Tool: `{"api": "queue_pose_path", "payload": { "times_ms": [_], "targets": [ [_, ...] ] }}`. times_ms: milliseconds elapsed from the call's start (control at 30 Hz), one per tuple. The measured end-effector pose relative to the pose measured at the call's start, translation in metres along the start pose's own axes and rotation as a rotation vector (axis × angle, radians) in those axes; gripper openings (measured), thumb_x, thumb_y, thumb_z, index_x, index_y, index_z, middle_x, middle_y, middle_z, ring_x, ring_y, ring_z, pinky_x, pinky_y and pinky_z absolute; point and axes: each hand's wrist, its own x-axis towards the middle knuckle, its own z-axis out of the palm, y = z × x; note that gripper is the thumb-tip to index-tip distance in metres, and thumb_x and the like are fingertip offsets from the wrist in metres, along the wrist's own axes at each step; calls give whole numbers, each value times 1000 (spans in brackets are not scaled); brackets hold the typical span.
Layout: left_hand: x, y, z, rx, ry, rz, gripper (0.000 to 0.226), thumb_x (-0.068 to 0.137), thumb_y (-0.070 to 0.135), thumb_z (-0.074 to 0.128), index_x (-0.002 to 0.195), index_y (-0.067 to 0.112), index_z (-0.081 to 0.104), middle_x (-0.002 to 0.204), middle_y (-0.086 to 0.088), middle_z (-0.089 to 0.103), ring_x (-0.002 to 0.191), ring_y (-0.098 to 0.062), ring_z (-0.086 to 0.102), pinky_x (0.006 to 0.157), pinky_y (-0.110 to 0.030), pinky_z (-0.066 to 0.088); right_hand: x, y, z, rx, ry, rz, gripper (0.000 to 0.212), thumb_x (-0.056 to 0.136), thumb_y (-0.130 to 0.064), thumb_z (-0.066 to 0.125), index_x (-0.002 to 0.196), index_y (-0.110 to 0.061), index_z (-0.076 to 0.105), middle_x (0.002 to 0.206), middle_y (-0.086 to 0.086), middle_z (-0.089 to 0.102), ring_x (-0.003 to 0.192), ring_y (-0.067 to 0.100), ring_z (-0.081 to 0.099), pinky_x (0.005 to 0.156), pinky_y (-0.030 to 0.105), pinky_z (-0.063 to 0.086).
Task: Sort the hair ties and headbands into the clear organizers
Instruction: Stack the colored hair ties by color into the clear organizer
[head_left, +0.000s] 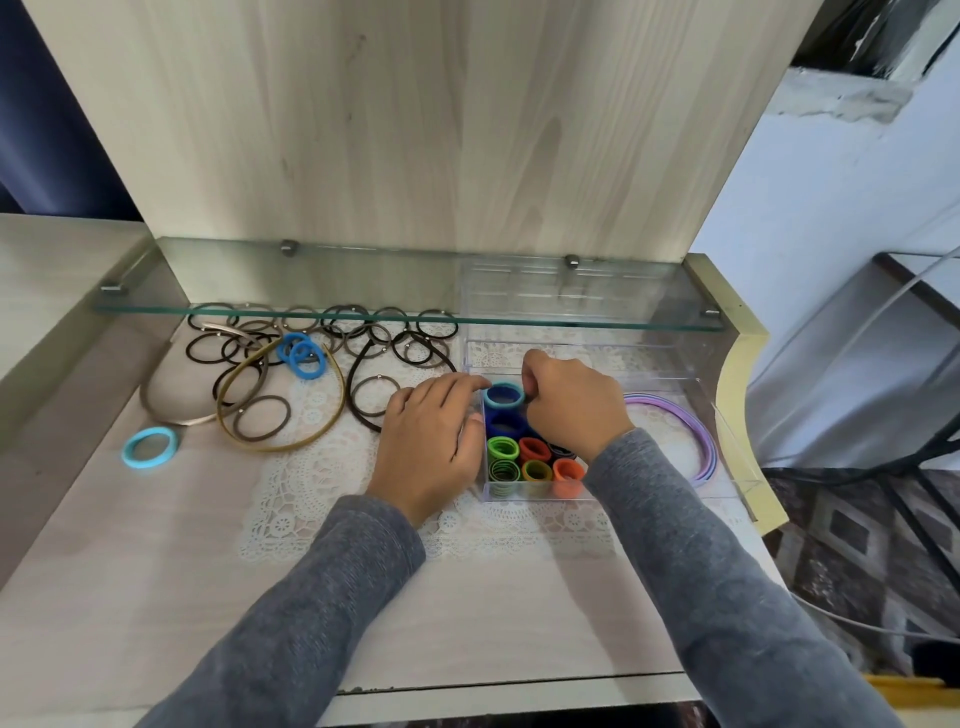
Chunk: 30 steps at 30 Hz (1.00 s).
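Your grey sleeves (322, 597) reach forward to the small clear organizer (540, 498), where both hands meet. Your right hand (571, 405) has its fingers curled and pinches the blue hair tie (503, 396) by its right edge, at the organizer's far end. Your left hand (431, 441) lies loosely spread against the organizer's left wall, gripping nothing.

The step looks like seating that tie upright behind the darker blue ones. Press it straight down instead of sideways, so the green, red and orange ties standing nearer you do not tip. Let the left hand take the push, so the organizer does not slide on the lace doily (311, 499).

Just right of your right hand, purple headbands (709, 452) curve inside the larger clear organizer (727, 441). Beyond your left hand lie loose light blue ties (301, 356), many brown hair ties (262, 418) and a gold headband (291, 448); one more light blue tie (150, 447) sits well to the left. By colour, the light blue ones look like the next picks.
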Motion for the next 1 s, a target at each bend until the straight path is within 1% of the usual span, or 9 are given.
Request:
{"api": "queue_pose_path", "payload": {
  "times_ms": [100,200,267,367,433,533,667,867,1000],
  "targets": [
    [0,0,0,-6,5,-8,48,89,33,29,127,25,57,126,10,61,118,-6,50,94,-21,21,-1,-3,0,-8,-1,-20,14,85,-11,50,98,-17,49,91,4,63,75,24,52,63,32,41],
    [0,0,0,-11,5,-12,48,89,33,29,128,26,56,126,10,61,117,-6,50,94,-21,21,-1,2,0,25,-2,4,14,84,-11,50,96,-18,50,94,3,65,80,24,57,67,34,46],
    [0,-1,0,-12,4,-15,48,89,33,28,128,26,56,126,10,61,117,-6,50,94,-22,22,-1,10,0,90,-17,35,18,81,-7,48,93,-20,50,97,0,67,85,25,59,71,36,49],
    [-1,-1,0,-14,4,-17,48,89,33,29,128,26,56,126,10,61,116,-6,50,94,-22,22,-5,24,-1,239,-15,80,28,74,0,43,89,-24,49,101,-6,68,90,23,59,73,36,49],
    [-1,-1,0,-15,3,-20,48,89,33,29,127,26,56,125,10,61,116,-6,50,95,-22,22,-7,33,0,333,17,104,33,71,3,41,87,-25,49,100,-10,68,91,21,59,73,35,49],
    [-1,-1,0,-21,4,-22,47,89,33,29,127,26,56,124,10,61,116,-7,51,97,-24,24,-12,46,4,400,65,109,35,71,6,39,85,-25,48,96,-12,69,89,19,59,75,39,52],
    [-1,0,0,-19,15,-23,46,89,32,30,126,25,57,124,10,62,115,-8,52,96,-24,24,-18,52,5,435,70,101,32,72,9,41,86,-19,50,93,-4,68,85,22,60,75,43,54],
    [-1,1,0,-13,15,-20,45,90,31,32,126,25,58,123,9,62,114,-8,53,96,-26,26,-18,48,11,438,75,78,27,73,6,42,80,-19,50,86,4,67,78,26,59,71,47,54],
    [-2,0,1,-8,7,-22,44,89,30,31,125,26,57,122,11,62,113,-7,53,96,-27,28,-19,40,12,419,52,59,26,74,7,41,84,-14,52,82,10,62,76,29,58,69,48,54]
  ]
}}
